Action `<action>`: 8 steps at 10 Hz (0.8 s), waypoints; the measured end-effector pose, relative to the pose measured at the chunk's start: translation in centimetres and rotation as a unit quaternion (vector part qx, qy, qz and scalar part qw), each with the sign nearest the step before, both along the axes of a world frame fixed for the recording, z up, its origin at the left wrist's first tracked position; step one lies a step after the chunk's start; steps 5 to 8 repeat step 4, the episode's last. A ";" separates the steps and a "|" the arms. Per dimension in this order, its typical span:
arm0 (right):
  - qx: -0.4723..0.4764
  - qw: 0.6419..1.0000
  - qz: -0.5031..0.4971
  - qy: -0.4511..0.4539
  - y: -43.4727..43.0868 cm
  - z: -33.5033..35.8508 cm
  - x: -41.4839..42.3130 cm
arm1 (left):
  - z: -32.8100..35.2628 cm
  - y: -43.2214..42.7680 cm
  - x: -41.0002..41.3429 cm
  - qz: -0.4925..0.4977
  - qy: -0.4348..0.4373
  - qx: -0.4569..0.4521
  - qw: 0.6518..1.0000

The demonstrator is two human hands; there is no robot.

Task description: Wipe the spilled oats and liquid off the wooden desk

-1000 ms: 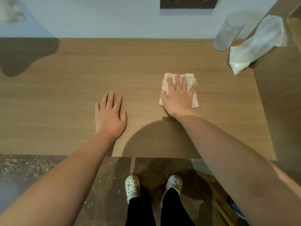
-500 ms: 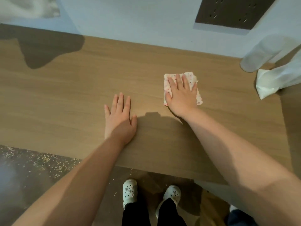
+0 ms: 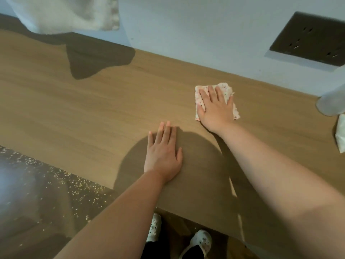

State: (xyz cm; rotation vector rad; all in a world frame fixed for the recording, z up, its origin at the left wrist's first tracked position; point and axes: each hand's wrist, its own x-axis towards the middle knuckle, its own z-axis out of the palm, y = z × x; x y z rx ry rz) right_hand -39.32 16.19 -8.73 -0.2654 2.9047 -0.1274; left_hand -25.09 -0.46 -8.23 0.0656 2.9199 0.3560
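Note:
A folded white cloth with small pink spots (image 3: 226, 91) lies on the wooden desk (image 3: 84, 113) near the back wall. My right hand (image 3: 214, 107) presses flat on top of it, fingers spread toward the wall. Nearer the front edge, my left hand (image 3: 163, 152) rests palm down on the bare wood with nothing in it. I see no oats or liquid on the desk surface. Scattered oats (image 3: 74, 186) lie on the dark floor below the desk's front left edge.
A pale cup or bottle (image 3: 331, 104) and a white bag (image 3: 340, 134) sit at the desk's right end. A dark socket panel (image 3: 308, 39) is on the wall. A white cloth (image 3: 61, 14) hangs at the top left. My white shoes (image 3: 197, 242) stand under the desk.
The view has swung left and tilted, so the desk looks slanted. My right hand stays pressed on the cloth, nearer the wall. My left hand stays flat on the wood.

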 end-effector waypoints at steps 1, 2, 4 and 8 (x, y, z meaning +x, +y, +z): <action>-0.002 0.999 0.038 -0.003 -3.3 -0.2 -2.1 | 0.1 0.0 -0.1 0.000 -0.007 -0.001 1.000; -0.018 0.993 0.113 -0.030 -3.0 0.3 -0.6 | 0.2 0.0 -0.1 -0.001 -0.013 0.005 1.000; -0.339 0.937 0.011 -0.086 -0.3 8.0 5.9 | 0.2 0.0 0.0 0.005 0.000 0.016 1.000; -0.339 0.937 0.011 -0.086 -0.3 8.0 5.9 | 0.2 0.0 0.0 0.005 0.000 0.016 1.000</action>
